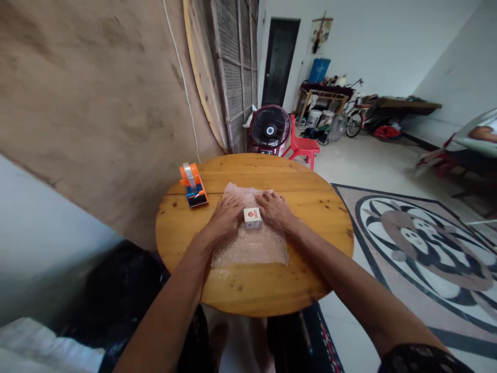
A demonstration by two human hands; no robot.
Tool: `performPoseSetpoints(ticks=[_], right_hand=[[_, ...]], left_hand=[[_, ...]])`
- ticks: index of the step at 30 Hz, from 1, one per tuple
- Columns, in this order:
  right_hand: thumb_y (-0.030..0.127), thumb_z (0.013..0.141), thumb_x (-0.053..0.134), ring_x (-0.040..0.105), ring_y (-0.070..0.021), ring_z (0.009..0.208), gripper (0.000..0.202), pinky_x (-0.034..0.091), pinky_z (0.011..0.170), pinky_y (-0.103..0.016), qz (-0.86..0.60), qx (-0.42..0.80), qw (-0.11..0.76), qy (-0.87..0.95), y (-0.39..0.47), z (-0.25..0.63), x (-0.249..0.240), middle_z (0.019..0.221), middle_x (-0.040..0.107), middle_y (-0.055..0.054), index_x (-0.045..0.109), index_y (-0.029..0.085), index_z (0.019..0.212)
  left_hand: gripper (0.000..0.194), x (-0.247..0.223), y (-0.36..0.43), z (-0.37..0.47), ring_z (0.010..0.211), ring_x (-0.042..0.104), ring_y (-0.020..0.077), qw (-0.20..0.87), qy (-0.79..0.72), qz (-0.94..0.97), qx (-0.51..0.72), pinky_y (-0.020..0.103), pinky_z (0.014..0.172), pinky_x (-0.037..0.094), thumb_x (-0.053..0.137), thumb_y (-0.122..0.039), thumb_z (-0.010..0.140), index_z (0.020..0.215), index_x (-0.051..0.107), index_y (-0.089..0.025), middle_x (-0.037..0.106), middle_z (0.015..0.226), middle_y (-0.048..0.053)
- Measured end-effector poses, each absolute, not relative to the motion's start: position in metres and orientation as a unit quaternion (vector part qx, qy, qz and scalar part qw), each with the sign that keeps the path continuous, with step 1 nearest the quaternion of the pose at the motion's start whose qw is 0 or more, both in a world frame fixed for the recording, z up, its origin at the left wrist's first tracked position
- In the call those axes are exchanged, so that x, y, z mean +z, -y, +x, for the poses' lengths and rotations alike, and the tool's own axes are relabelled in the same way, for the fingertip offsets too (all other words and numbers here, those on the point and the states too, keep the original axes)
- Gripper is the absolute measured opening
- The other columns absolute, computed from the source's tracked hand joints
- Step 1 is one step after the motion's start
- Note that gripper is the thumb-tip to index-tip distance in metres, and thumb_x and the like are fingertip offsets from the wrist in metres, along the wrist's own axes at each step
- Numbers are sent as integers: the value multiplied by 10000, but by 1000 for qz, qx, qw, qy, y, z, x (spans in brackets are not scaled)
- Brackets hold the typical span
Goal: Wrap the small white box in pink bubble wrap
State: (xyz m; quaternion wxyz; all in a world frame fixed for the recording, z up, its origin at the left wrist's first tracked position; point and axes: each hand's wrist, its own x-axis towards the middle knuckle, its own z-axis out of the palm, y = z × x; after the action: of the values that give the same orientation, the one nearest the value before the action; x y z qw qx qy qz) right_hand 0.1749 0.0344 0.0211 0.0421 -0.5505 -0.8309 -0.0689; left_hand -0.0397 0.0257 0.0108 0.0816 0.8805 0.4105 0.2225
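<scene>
A small white box with a red print on top rests on a sheet of bubble wrap, which is spread on the round wooden table. My left hand lies flat on the wrap at the left of the box, its fingers stretched forward. On the box's other side my right hand presses flat on the wrap, fingers extended. Both hands are close beside the box; whether they touch it I cannot tell.
An orange and blue tape dispenser stands at the left of the wooden table. Beyond the table are a fan and a red chair. A wall rises close at the left. Another person's arm shows at the far right.
</scene>
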Motion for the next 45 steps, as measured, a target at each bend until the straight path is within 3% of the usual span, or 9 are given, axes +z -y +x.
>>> performPoseSetpoints(ticks=[6,10,17,21,28,32,37,39,45], right_hand=[[381,968,375,491,-308,1101,409,412,877,-408,-546,-87,-25,833,-47,169,32,1233,575,-150,521,243,1325],[436,986,321,495,-287,1092,410,391,899,-401,-571,-100,-5,815,-45,164,29,1238,579,-120,569,262,1262],[485,998,231,475,-283,1099,478,358,892,-389,-628,-95,33,772,-48,161,20,1240,569,-94,535,317,1326],[478,998,240,475,-282,1094,482,339,896,-385,-631,-92,42,770,-51,163,20,1234,574,-102,552,296,1317],[415,1000,277,497,-279,1096,443,332,894,-390,-631,-84,62,769,-49,169,22,1251,597,-97,568,255,1292],[375,998,291,504,-283,1110,422,331,899,-402,-626,-75,60,774,-47,173,24,1254,608,-104,583,231,1267],[316,982,332,531,-273,1115,381,341,906,-401,-622,-55,82,777,-47,177,26,1258,613,-109,629,209,1197],[292,969,359,548,-270,1114,361,350,907,-400,-623,-42,96,775,-47,179,28,1241,627,-110,656,198,1151],[253,921,451,576,-252,1134,302,379,938,-395,-596,-14,171,785,-44,182,38,1238,653,-90,683,199,1106]], left_hand=[[430,7,-29,-47,1305,433,296,84,-431,883,167,475,1107,337,397,-136,836,1229,568,-159,565,1335,123],[405,9,-29,-48,1316,425,298,79,-467,870,139,469,1088,356,390,-160,850,1219,557,-151,531,1375,133],[385,14,-29,-47,1306,437,260,78,-491,860,112,421,1096,350,395,-184,848,1208,533,-173,533,1372,109],[395,13,-29,-49,1310,430,284,66,-506,852,117,446,1081,359,406,-196,841,1215,528,-158,520,1379,130],[318,14,-23,-48,1214,513,300,41,-500,847,174,466,1052,397,449,-178,800,1060,630,-151,632,1192,136],[521,19,-15,-40,1267,495,258,137,-436,846,274,420,1113,366,465,-106,703,1205,588,-170,599,1301,95],[876,23,-10,-35,1271,515,260,340,-407,799,284,427,1081,410,452,-66,626,1480,270,-137,518,1410,140],[902,22,-10,-36,1248,529,276,373,-390,800,263,438,1051,435,469,-73,630,1496,220,-120,495,1427,160],[847,22,-10,-36,1236,522,288,372,-345,819,266,462,1043,436,557,-150,679,1473,263,-168,511,1399,121]])
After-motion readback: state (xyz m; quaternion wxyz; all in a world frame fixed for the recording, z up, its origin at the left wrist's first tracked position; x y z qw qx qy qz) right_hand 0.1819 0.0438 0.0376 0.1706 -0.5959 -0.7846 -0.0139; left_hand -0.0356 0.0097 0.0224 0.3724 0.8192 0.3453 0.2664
